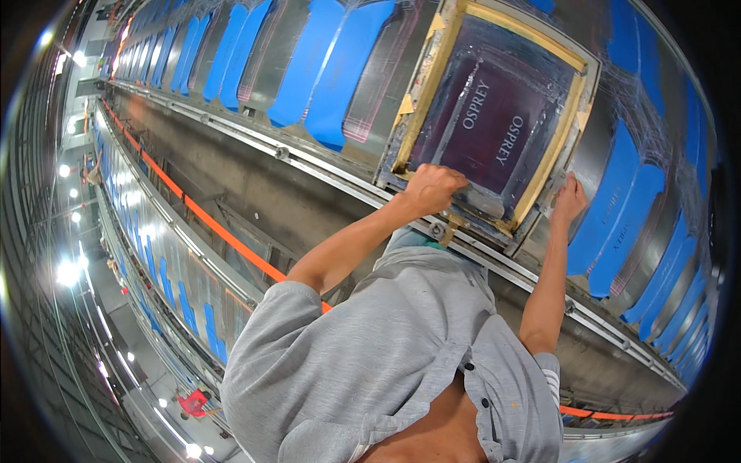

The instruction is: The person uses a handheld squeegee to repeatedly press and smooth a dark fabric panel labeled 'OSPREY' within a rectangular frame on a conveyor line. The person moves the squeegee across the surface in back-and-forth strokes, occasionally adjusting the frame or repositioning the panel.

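Note:
A screen-printing frame lies on the long table in front of me, with yellow tape around its inner border and a dark purple mesh bearing pale lettering. My left hand is closed over the frame's near left end, its fingers curled at the mesh's edge. What those fingers hold is hidden. At the near right side, my right hand grips the frame's outer rim. Blue cut fabric pieces lie flat just right of the frame, faint dark print on them.
More blue pieces lie in a row along the table to the left. A metal rail with knobs runs along the near edge. Behind me stretch an orange strip and another long table. A person in red is far off.

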The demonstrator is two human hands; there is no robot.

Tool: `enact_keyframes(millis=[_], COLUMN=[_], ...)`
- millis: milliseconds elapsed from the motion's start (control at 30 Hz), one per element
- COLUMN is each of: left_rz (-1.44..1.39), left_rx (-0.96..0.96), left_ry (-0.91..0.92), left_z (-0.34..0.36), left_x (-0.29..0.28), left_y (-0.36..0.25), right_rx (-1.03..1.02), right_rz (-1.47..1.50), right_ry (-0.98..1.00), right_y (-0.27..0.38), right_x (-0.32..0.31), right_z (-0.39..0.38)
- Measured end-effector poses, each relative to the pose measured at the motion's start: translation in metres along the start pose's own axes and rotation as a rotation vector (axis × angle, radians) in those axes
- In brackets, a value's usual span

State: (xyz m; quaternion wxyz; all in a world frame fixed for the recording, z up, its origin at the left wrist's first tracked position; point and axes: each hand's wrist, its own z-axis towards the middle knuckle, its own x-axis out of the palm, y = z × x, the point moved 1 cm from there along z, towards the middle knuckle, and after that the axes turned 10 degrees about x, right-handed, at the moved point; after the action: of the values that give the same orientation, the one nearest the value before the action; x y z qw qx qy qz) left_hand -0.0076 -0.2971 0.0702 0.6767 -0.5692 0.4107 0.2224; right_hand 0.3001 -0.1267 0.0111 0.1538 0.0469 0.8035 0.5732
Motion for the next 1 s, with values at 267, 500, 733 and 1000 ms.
enact_keyframes(millis=[267,500,733,1000], left_rz=[0.075,0.139,0.163,0.203], left_rx=[0.05,0.146,0.16,0.095], left_ry=[-0.01,-0.156,-0.191,0.121], left_z=[-0.025,0.035,0.214,0.343], left_x=[0.044,0.033,-0.028,-0.109], left_y=[0.002,0.03,0.103,0.131], right_rx=[0.048,0.041,-0.112,-0.784], right_rz=[-0.066,-0.114,-0.598,-1.085], right_ry=[-0.055,-0.099,-0.188,0.362], right_y=[-0.022,-0.007,-0.001,0.199], right_x=[0.002,0.003,0.004,0.151], right_z=[0.027,0.021,0.048,0.117])
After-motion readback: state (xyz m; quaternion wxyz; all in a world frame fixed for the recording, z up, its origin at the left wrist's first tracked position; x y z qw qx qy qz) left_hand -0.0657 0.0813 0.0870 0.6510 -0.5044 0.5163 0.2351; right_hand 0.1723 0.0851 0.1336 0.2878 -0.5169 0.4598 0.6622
